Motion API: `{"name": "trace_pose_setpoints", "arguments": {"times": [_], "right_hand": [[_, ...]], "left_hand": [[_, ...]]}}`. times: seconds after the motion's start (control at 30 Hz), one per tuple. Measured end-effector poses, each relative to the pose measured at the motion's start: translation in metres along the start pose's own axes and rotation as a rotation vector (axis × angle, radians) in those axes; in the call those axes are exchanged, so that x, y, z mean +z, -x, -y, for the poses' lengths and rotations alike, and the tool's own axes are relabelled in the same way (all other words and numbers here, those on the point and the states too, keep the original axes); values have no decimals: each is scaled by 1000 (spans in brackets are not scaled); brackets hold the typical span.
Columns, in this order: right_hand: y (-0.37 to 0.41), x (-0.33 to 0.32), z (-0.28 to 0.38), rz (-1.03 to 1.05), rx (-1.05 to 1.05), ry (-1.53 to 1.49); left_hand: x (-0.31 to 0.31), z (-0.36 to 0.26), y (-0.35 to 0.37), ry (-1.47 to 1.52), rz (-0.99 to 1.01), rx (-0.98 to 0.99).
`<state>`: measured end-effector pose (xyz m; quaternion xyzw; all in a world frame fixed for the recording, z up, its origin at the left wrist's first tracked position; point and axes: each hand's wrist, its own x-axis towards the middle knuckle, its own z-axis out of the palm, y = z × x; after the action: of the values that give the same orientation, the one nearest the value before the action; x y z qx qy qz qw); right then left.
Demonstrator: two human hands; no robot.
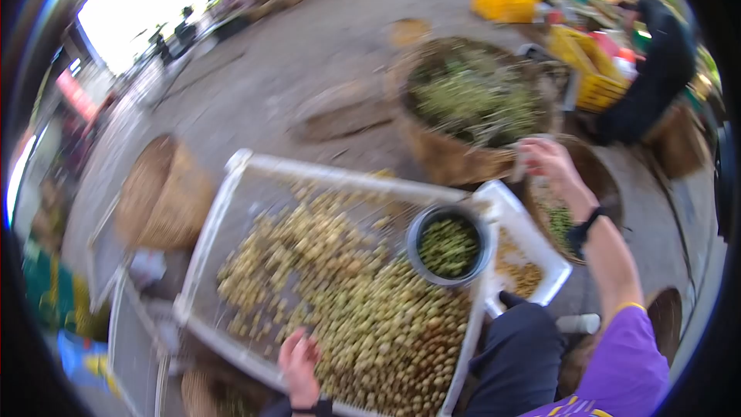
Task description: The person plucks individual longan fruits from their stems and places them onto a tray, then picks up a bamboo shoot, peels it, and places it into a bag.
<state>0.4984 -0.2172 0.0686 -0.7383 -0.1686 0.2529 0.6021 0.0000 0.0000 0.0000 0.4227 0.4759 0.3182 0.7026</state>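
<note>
Many round, pale green-brown fruits (386, 324) lie spread over a white-framed mesh tray (328, 170). Over the tray's near edge is my left hand (299, 359), its fingers curled beside the fruits; whether it holds anything is blurred. My right hand (544, 161) is raised at the right, near the rim of a big basket (444, 158) of green stems (478, 100); its fingers are pressed together, and what is between them cannot be made out. A round grey bowl (414, 259) of small green pieces sits on the tray's right side.
A white foam box (552, 274) with yellowish pieces adjoins the tray's right edge. Behind my right arm stands another basket (606, 177). An empty-looking woven basket (174, 201) lies at the left. Yellow crates (505, 1) and a person in dark clothes (656, 69) are at the upper right.
</note>
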Motion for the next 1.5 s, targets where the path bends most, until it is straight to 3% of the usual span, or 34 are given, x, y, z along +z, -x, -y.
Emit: {"name": "trace_pose_setpoints", "arguments": {"times": [0.03, 0.07, 0.1, 0.23, 0.37, 0.53, 0.57, 0.6, 0.77, 0.83, 0.9, 0.97, 1.1, 1.37, 1.5], "right_hand": [[12, -5, 7, 13, -5, 23], [19, -15, 12, 64, 19, 41], [4, 18, 35, 57, -93, 135], [64, 32, 48, 211, -104, 290], [129, 42, 54, 300, -280, 541], [214, 45, 56, 332, -215, 720], [230, 49, 61, 354, -171, 736], [245, 55, 62, 362, -124, 686], [295, 86, 44, 439, -27, 398], [314, 104, 54, 476, -34, 393], [325, 112, 46, 500, -85, 412], [336, 121, 56, 514, -89, 489], [355, 130, 63, 465, -88, 530], [373, 127, 65, 398, -50, 562], [373, 120, 62, 357, -94, 536]], "left_hand": [[-21, -14, 39, -31, -114, 9], [-5, -22, 55, -100, -133, 19], [-15, 7, -8, -44, -69, 83], [-29, 8, 4, -238, -73, 77], [-56, 29, -18, -414, -180, 286], [-83, 24, -21, -326, -295, 340], [-87, 20, -19, -230, -266, 244], [-90, 14, -17, -136, -236, 149], [-101, -34, -12, 81, -292, 124], [-109, -53, -18, 312, -357, 117], [-117, -54, -35, 261, -345, 143], [-122, -43, -49, 30, -406, 225], [-116, -38, -49, 23, -331, 240], [-114, -46, -76, 209, -208, 327], [-119, -23, -99, 276, -329, 288]]}}
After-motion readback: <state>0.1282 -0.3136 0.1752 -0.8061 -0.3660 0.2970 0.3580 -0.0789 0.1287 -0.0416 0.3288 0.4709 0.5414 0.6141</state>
